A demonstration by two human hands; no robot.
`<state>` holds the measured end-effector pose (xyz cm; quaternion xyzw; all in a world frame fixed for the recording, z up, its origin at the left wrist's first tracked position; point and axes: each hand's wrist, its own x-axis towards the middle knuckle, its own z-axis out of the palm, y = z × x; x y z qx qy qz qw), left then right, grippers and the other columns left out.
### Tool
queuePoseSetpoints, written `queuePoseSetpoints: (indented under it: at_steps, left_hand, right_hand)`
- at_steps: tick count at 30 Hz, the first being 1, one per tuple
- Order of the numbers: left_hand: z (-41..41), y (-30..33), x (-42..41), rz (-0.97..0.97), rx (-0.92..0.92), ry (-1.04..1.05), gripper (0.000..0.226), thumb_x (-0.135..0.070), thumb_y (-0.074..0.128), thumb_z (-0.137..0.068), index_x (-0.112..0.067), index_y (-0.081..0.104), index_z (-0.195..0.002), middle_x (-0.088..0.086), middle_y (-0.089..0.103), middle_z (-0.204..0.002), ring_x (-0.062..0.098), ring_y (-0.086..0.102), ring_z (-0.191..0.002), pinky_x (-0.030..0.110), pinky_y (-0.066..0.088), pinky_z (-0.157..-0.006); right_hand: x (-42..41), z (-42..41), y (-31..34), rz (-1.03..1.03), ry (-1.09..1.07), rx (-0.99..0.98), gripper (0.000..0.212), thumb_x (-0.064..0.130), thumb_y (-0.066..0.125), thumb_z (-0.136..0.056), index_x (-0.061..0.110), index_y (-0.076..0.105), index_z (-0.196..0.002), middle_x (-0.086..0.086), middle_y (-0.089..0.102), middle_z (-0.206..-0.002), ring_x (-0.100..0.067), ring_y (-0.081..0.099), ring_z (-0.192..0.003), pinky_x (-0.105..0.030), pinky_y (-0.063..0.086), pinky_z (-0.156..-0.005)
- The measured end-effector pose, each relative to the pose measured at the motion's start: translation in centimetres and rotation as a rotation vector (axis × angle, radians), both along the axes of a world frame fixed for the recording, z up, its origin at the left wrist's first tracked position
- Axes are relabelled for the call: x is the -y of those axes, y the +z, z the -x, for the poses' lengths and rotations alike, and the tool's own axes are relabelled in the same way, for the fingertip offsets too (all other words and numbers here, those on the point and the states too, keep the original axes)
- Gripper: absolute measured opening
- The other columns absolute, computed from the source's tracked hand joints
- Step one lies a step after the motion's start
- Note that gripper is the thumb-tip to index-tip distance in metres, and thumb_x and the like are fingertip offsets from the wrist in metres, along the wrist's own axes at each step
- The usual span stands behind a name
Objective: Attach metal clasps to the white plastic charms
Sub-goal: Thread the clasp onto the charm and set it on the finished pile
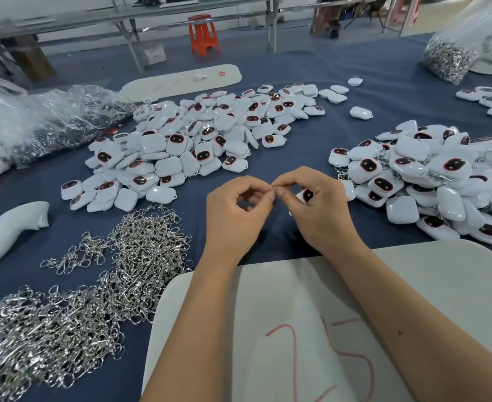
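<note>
Your right hand (320, 204) pinches white charm (307, 195); left hand (239, 210) pinches small clasp ring (273, 189). Charm looks light, hard, glossy, probably slippery: grip flat sides. Ring tiny, stiff: hold with fingertips.

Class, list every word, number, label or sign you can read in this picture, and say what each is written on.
"25", hand-drawn in red on the white board under the person's forearms; the stroke below it is cut off.
Small red mark on the far white board: too small to read.
Sticker on the white curved piece at left: blurred, unreadable.
</note>
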<state>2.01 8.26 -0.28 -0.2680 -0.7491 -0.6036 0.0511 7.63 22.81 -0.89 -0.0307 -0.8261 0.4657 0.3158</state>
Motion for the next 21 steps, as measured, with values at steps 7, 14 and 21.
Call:
queuePoseSetpoints:
  at_steps: [7, 14, 21]
  left_hand:
    - [0.5, 0.1, 0.7, -0.151, 0.175, -0.152, 0.008, 0.0, 0.069, -0.094, -0.001, 0.076, -0.091, 0.009, 0.075, -0.079, 0.021, 0.071, -0.066, 0.028, 0.059, -0.066]
    - [0.5, 0.1, 0.7, -0.144, 0.212, -0.211, 0.01, -0.001, 0.066, -0.097, -0.004, 0.075, -0.094, 0.003, 0.076, -0.079, 0.017, 0.071, -0.068, 0.026, 0.06, -0.068]
    - [0.4, 0.1, 0.6, -0.104, 0.196, -0.203, 0.014, 0.001, 0.062, -0.099, -0.006, 0.073, -0.093, -0.002, 0.074, -0.078, 0.013, 0.07, -0.068, 0.024, 0.059, -0.068]
  right_hand:
    - [-0.4, -0.2, 0.1, 0.178, 0.16, 0.053, 0.015, 0.008, 0.07, -0.097, 0.02, 0.074, -0.089, 0.008, 0.066, -0.068, -0.02, 0.043, -0.052, -0.02, 0.038, -0.055]
    - [-0.8, -0.3, 0.4, 0.291, 0.238, 0.126, 0.012, 0.009, 0.068, -0.099, 0.015, 0.074, -0.09, 0.001, 0.067, -0.073, -0.007, 0.046, -0.059, -0.019, 0.04, -0.058]
    - [-0.9, -0.3, 0.4, 0.308, 0.226, 0.151, 0.015, 0.01, 0.067, -0.1, 0.017, 0.073, -0.088, 0.012, 0.064, -0.069, -0.007, 0.041, -0.055, -0.017, 0.035, -0.054]
